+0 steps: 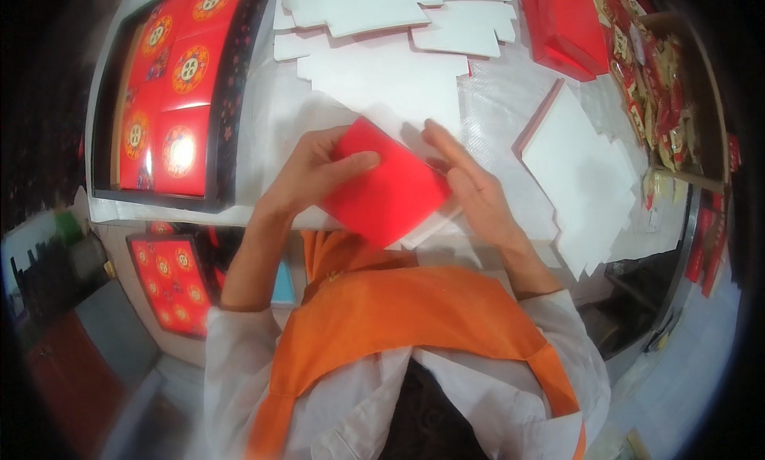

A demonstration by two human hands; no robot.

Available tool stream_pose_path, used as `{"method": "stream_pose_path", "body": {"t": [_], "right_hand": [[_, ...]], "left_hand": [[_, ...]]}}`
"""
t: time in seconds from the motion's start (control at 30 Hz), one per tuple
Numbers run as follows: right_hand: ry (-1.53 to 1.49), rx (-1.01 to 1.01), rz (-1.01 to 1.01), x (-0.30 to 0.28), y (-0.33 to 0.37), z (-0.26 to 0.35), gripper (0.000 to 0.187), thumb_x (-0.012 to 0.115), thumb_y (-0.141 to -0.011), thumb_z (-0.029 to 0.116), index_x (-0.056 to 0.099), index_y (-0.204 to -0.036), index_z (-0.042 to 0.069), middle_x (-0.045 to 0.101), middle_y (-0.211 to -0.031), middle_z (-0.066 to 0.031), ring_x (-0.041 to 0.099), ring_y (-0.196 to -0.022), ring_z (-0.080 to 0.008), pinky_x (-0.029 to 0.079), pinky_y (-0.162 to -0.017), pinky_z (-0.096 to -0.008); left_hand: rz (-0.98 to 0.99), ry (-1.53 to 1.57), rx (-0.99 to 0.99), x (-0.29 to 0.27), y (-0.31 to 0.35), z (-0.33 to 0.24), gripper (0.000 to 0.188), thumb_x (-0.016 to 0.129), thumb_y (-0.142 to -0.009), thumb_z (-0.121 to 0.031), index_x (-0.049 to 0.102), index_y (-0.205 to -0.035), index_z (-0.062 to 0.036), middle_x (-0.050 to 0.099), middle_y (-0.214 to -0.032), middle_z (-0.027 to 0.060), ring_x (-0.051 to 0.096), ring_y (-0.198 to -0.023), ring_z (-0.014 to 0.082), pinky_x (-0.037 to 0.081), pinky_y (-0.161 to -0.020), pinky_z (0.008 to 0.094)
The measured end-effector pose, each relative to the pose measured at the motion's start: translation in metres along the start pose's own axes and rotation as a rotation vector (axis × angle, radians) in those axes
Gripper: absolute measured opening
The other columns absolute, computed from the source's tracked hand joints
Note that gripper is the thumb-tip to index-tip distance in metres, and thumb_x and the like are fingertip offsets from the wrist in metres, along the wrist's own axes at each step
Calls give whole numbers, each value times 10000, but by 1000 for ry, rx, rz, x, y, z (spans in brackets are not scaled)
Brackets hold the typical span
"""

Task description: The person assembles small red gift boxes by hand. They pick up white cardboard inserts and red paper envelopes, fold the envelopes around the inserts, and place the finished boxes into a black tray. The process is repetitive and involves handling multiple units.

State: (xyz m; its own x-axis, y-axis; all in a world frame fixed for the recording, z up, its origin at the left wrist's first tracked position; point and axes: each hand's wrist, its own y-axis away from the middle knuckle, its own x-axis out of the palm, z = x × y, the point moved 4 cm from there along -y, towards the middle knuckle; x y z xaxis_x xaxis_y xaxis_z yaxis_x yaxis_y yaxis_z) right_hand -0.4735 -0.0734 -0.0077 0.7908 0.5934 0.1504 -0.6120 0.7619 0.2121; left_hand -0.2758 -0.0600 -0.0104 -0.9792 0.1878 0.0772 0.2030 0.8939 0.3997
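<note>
Over the table's near edge, my left hand grips a plain red carton, its thumb lying on the red face. The carton is tilted, with one corner toward me, and a white flap shows at its lower right. Against the carton's right side rests my right hand, fingers stretched out and not wrapped round it. The carton's far side and my left fingertips are hidden. Flat white carton blanks lie spread on the table just beyond my hands.
At the left stands a black-edged tray of red patterned boxes. Another white blank lies on the right, below a red box. A carton of wrapped packets stands far right. A red patterned panel sits below the table.
</note>
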Motion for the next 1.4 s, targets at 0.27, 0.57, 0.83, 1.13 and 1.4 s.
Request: {"method": "stream_pose_path", "body": {"t": [0.27, 0.57, 0.83, 1.13, 1.4], "right_hand": [[-16, -45, 170, -1, -5, 3, 525, 476, -868, 110, 281, -1348, 30, 316, -1377, -136, 353, -1247, -239, 308, -1010, -342], [-23, -228, -276, -6, -25, 7, 693, 486, -810, 22, 106, -1390, 30, 270, -1357, -156, 339, -1211, -214, 291, -1004, -327], [70, -33, -204, 16, 5, -16, 450, 366, -901, 135, 259, -1322, 16, 299, -1337, -158, 325, -1214, -223, 238, -1015, -324], [47, 56, -302, 12, 21, -57, 221, 333, -945, 156, 455, -1046, 1, 441, -1223, -174, 436, -1138, -234, 350, -930, -323], [-293, -207, -453, 20, 12, -50, 85, 396, -901, 8, 373, -980, 30, 564, -993, -160, 542, -1001, -223, 439, -872, -330]], "left_hand": [[202, -330, 137, -2, -8, -20, 241, 596, -819, -202, 603, -965, -10, 633, -835, 87, 585, -769, 154, 465, -714, 260], [-751, -640, 947, -11, 17, -58, 470, 664, -754, -110, 446, -1167, -61, 483, -1151, 126, 490, -1058, 243, 423, -844, 305], [-398, 209, 122, 27, 43, 38, 454, 550, -852, -104, 348, -1256, -57, 422, -1196, 89, 459, -1055, 175, 387, -884, 286], [-540, 16, 155, 22, 56, 93, 147, 468, -890, -109, 466, -1006, -17, 527, -996, 55, 499, -934, 135, 375, -855, 235], [-606, 254, 377, 31, 47, 59, 305, 597, -750, 62, 407, -971, -27, 528, -955, 97, 518, -912, 160, 406, -836, 261]]}}
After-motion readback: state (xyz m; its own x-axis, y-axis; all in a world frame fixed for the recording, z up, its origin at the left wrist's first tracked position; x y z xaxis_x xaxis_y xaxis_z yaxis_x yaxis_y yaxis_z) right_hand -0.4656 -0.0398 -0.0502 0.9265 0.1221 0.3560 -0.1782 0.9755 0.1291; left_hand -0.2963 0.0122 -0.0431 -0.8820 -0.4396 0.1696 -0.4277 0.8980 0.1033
